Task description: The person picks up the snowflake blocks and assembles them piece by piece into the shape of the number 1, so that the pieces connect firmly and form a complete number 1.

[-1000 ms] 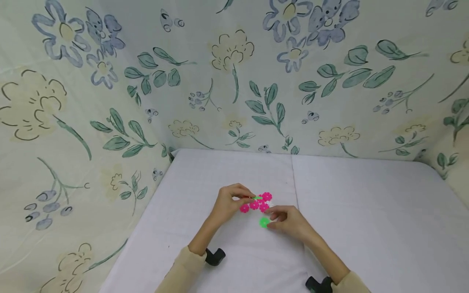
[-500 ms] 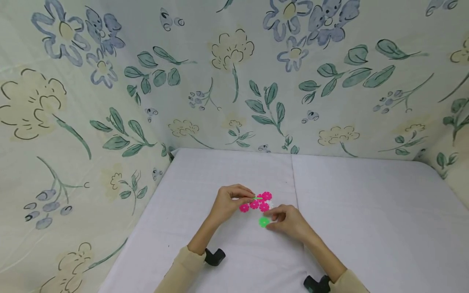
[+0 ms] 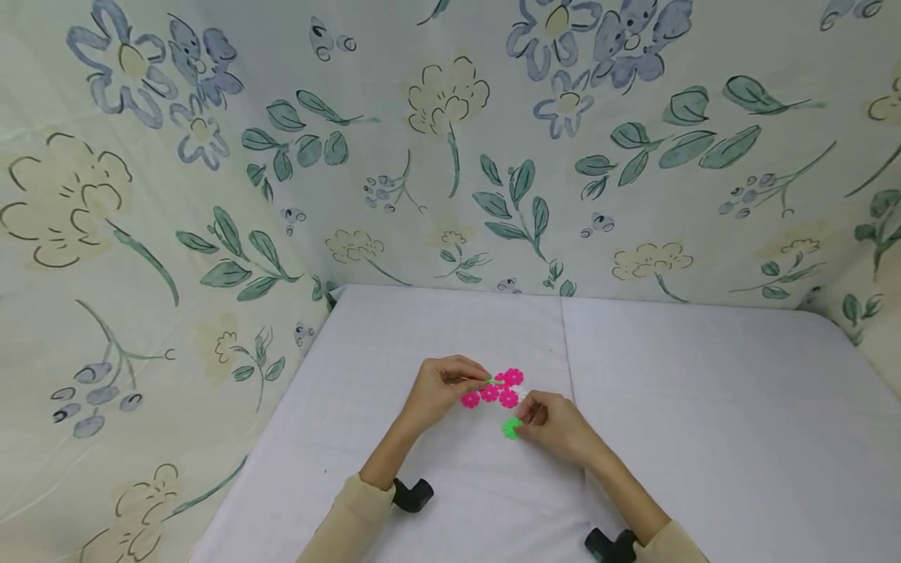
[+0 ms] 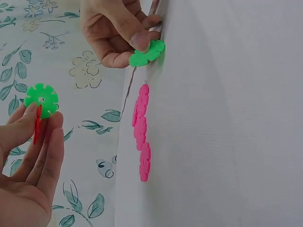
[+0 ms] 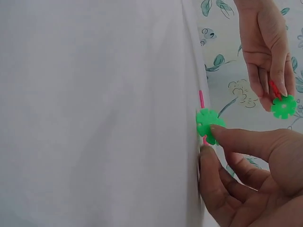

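My left hand (image 3: 445,389) pinches a red notched interlocking disc (image 4: 37,128) joined at an angle to a green notched disc (image 4: 41,94), both raised over the table. In the head view the green one shows as a thin edge. My right hand (image 3: 558,424) holds a second green notched disc (image 3: 511,428) low at the table, its thumb over the face. This disc looks tilted in the left wrist view. Several pink flower-shaped discs (image 3: 489,393) lie in a cluster just beyond, between the two hands.
Something small and whitish (image 3: 522,394) lies beside the pink discs. A white cloth (image 3: 704,407) with a fold line covers the table. Floral fabric (image 3: 450,172) hangs behind and at the left. Black wrist cameras (image 3: 414,495) sit at both sleeves.
My right fingers have closed in on the green disc, which has shifted slightly right and tilted. The left hand with its joined discs has stayed nearly still.
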Demonstrator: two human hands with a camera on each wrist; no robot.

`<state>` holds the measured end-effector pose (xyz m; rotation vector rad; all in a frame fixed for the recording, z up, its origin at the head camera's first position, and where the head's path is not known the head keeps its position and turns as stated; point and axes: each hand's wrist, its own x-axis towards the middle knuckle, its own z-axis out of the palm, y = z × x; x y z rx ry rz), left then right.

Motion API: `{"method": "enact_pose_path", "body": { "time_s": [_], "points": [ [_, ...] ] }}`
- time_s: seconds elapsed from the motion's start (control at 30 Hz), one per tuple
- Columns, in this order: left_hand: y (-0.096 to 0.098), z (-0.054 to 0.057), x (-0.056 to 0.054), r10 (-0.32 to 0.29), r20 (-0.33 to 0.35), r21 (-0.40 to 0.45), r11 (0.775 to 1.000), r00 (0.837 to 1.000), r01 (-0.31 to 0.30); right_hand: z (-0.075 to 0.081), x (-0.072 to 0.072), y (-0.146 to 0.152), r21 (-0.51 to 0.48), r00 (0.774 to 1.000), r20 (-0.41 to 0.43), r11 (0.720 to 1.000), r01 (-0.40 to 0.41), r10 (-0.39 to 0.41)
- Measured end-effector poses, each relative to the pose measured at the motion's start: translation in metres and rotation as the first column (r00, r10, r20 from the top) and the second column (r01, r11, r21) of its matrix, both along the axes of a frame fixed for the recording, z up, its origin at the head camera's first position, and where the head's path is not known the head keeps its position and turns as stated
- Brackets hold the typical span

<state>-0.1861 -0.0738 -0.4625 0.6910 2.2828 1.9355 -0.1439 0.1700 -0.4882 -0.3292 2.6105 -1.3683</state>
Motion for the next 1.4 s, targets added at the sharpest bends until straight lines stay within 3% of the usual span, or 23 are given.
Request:
{"method": "enact_pose_path", "body": {
  "time_s": [0.27,0.43,0.6,1.0,1.4],
  "points": [
    [0.0,0.0,0.0,-0.004,-0.005,-0.007,1.0,1.0,0.004,0.003,-0.001,0.006,-0.177,0.999,0.024,0.983,0.04,-0.037],
    [0.001,0.001,0.001,-0.02,-0.004,-0.002,1.0,1.0,0.02,0.01,-0.001,0.005,-0.364,0.995,-0.022,0.928,0.086,-0.1],
    [0.003,0.0,0.001,-0.026,-0.007,-0.003,1.0,1.0,0.026,0.021,0.001,0.002,-0.462,0.979,-0.057,0.875,0.148,-0.195],
    [0.008,-0.001,0.001,-0.056,-0.029,0.011,0.998,0.998,0.056,0.024,0.002,-0.001,-0.501,0.965,-0.107,0.851,0.157,-0.241],
    [0.01,0.004,0.002,-0.019,-0.054,-0.024,1.0,0.998,0.017,0.028,0.002,-0.004,-0.509,0.972,-0.099,0.85,0.134,-0.213]
  ]
}}
